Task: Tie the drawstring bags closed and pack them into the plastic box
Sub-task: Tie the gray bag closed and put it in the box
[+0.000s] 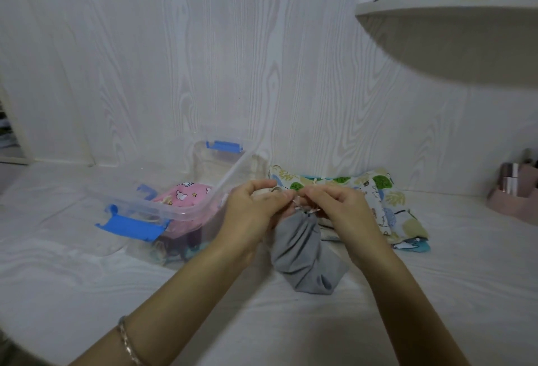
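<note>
I see the left hand (253, 208) and the right hand (340, 205) meeting at the gathered neck of the grey bag (305, 252), which stands on the white surface (87, 278) just right of the plastic box (180, 211). Both hands have their fingers curled and pinch the pale drawstring (305, 209). The cord is so thin and blurred between the fingertips that I cannot tell whether a knot is formed. The left hand covers the box's near right corner. Inside the box a pink bag (186, 195) lies on top, and below it I make out only dark and teal shapes through the clear wall. Behind the right hand lies a pile of patterned bags (387, 199), partly hidden by that hand. A pink holder (512, 193) is cut off at the right edge.
</note>
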A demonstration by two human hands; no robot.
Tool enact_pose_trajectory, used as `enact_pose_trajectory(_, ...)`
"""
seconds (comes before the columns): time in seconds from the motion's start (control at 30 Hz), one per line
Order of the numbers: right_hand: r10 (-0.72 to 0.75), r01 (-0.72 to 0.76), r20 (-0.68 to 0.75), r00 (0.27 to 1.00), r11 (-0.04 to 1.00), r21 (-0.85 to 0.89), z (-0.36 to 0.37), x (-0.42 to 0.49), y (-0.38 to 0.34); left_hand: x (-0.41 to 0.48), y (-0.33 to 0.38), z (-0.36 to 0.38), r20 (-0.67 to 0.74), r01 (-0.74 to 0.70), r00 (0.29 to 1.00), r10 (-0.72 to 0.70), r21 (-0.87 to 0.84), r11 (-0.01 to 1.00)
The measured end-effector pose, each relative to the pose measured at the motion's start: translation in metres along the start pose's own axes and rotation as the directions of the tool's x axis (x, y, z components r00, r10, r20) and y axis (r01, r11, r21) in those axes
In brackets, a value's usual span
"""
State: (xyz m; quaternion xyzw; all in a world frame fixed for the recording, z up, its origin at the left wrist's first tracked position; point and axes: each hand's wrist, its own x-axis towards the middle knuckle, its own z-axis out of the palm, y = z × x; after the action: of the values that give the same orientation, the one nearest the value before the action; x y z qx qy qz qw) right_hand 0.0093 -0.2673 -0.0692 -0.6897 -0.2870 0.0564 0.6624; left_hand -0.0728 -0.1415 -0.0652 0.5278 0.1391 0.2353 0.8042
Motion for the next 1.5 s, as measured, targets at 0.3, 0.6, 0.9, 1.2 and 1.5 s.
enact_pose_trajectory(0.3,0.114,-0.129,0.311,0.943,0.991,0.026,-0.004,0.012,0.000,0.013,-0.002,-0.006,0.278,-0.390,0.910,0.307,0.320,0.863)
enact_pose_trajectory(0.6,0.181,-0.303,0.379,0.908,0.908,0.291,-0.010,0.010,0.009,0.021,-0.003,-0.011,0.332,-0.284,0.931,0.153,0.391,0.876)
enact_pose_trajectory(0.9,0.175,-0.298,0.392,0.903,0.912,0.281,-0.015,0.011,0.010,0.016,0.005,-0.017,0.458,-0.307,0.888,0.036,0.532,0.789)
enact_pose_trajectory(1.2,0.248,-0.317,0.252,0.936,0.904,0.288,-0.015,0.010,0.012,0.015,0.001,-0.015,0.348,-0.353,0.925,0.150,0.646,0.677)
enact_pose_trajectory(1.5,0.147,-0.180,0.188,0.971,0.969,0.172,-0.006,0.009,0.008,0.016,-0.008,-0.009,0.275,-0.273,0.956,0.100,0.716,0.643)
